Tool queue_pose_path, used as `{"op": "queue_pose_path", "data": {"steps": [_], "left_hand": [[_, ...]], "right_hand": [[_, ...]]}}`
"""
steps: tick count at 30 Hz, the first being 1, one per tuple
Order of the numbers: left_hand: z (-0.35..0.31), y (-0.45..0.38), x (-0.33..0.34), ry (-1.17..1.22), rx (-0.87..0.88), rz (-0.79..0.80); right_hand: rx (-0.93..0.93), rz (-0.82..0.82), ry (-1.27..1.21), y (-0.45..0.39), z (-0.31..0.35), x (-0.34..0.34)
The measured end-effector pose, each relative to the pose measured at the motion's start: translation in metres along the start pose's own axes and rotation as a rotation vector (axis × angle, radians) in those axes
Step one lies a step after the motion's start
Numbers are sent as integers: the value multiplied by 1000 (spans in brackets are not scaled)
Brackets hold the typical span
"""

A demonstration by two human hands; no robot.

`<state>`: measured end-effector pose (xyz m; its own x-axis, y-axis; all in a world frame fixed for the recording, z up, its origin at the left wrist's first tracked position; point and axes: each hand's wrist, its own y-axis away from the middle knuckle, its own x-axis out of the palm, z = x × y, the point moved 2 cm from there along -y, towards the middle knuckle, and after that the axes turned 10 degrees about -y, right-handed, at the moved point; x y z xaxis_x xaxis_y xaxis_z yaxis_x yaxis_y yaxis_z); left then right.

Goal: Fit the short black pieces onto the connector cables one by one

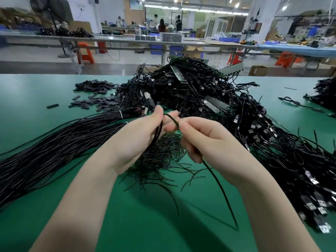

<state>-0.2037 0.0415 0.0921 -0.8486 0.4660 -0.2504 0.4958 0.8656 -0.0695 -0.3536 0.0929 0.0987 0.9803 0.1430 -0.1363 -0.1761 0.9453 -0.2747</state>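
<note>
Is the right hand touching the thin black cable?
Touching. The head view shows the right hand with its fingers curled round the thin black cable, which runs out below the fist.

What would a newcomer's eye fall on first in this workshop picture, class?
First, the two hands in the middle: the left hand and right hand pinch one black cable between them. Behind them rises a big heap of cables with plugs on the green table. To the left of the heap lie short black pieces.
</note>
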Motion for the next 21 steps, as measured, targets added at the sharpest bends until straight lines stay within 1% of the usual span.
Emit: {"op": "queue_pose_path", "data": {"steps": [2,4,6,7,8,9,11,12,14,15,16,17,18,19,21], "left_hand": [[-6,2,1,172,19,-13],[-8,2,-5,366,60,-36],[-12,4,-12,570,121,35],[-16,6,-15,633,134,76],[-18,9,-16,664,131,114],[-19,11,-17,664,114,144],[-19,16,-18,557,85,261],[-16,17,-18,440,58,331],[-5,13,-11,87,-51,414],[1,11,-6,-103,-127,445],[6,8,0,-251,-203,475],[10,5,6,-343,-252,481],[13,2,9,-379,-259,442],[15,-2,11,-352,-232,353],[18,-6,6,-152,-160,146]], "right_hand": [[12,116,-58,0,-7,6],[87,273,-174,0,-17,15],[208,396,-239,-1,-31,23],[260,410,-216,-2,-38,24],[300,383,-155,-4,-45,22],[325,324,-62,-6,-51,17],[330,160,125,-9,-55,2],[313,71,170,-9,-54,-6],[246,-98,193,-9,-47,-20],[199,-155,209,-8,-42,-25],[153,-180,233,-8,-36,-27],[117,-178,254,-7,-29,-27],[90,-159,262,-6,-23,-23],[67,-137,254,-5,-17,-18],[18,-109,177,-3,-8,-7]]}}
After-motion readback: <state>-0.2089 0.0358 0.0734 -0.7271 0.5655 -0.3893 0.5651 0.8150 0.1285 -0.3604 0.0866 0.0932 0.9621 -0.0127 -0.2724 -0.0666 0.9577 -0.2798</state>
